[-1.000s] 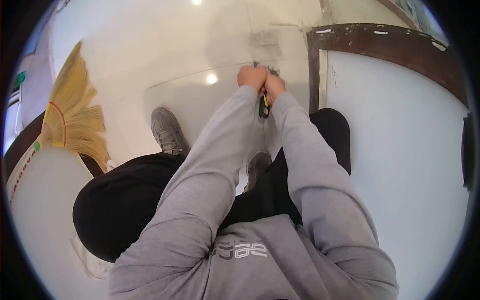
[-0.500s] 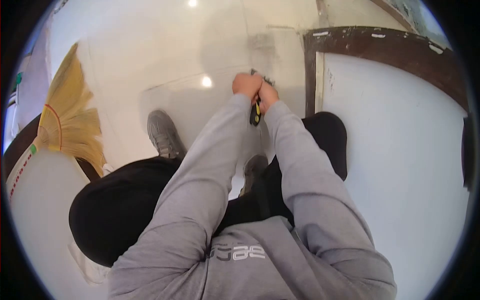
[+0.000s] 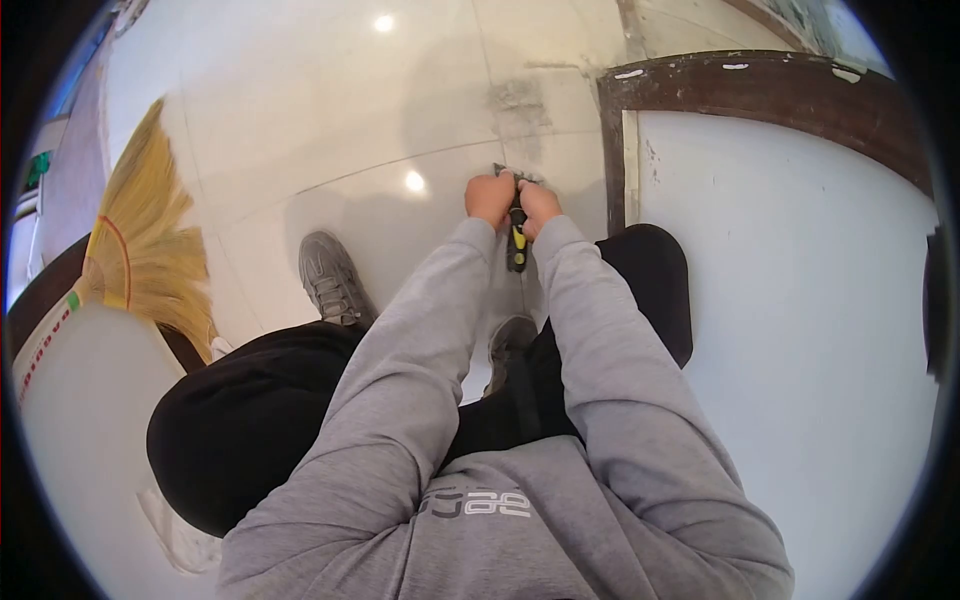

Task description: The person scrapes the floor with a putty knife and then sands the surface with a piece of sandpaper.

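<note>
Both hands are low over the tiled floor, closed around one short hand tool with a black-and-yellow handle (image 3: 518, 243). My left hand (image 3: 488, 197) wraps its left side, and my right hand (image 3: 541, 208) grips it from the right. The tool's dark, wide head shows just past my fingers, close to a thin tile joint; its exact shape is partly hidden. The handle end points back toward me. Beyond the hands, a grey smudged patch (image 3: 520, 105) marks the pale tile floor (image 3: 330, 120).
A straw broom (image 3: 140, 240) leans at the left, bristles upward. To the right stands a white panel (image 3: 790, 290) with a dark brown frame (image 3: 740, 85). My left shoe (image 3: 333, 280) and right shoe (image 3: 508, 350) are on the floor beside and below the hands.
Both hands and the tool have drawn back a little toward me along the tile joint. My hands sit slightly farther apart, showing more of the handle. The view has shifted slightly.
</note>
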### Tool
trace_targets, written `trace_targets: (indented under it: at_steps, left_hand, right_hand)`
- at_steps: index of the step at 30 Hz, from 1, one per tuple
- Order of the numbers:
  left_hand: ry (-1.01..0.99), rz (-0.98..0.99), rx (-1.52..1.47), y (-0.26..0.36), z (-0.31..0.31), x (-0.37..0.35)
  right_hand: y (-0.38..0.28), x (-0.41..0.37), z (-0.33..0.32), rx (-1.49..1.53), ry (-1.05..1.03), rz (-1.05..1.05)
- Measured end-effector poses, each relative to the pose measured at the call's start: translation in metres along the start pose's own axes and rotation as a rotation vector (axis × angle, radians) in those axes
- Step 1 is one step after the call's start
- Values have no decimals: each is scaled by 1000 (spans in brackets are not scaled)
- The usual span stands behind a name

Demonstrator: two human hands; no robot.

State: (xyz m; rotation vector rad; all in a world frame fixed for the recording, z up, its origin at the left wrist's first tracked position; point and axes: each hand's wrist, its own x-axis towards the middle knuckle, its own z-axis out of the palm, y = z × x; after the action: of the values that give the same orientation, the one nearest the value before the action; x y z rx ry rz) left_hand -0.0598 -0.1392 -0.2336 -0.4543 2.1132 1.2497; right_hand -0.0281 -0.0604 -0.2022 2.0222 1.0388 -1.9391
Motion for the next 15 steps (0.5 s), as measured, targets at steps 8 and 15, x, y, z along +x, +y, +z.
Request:
trace_targets:
  at_steps: [8,15]
  left_hand:
    - [-209,-492,-528,22,7,-38]
    - [-107,-445,-637,39,13,-29]
  right_hand:
    - [3,15,-23,-746,176,-227]
    - [-15,20,-15,-944,235,-341]
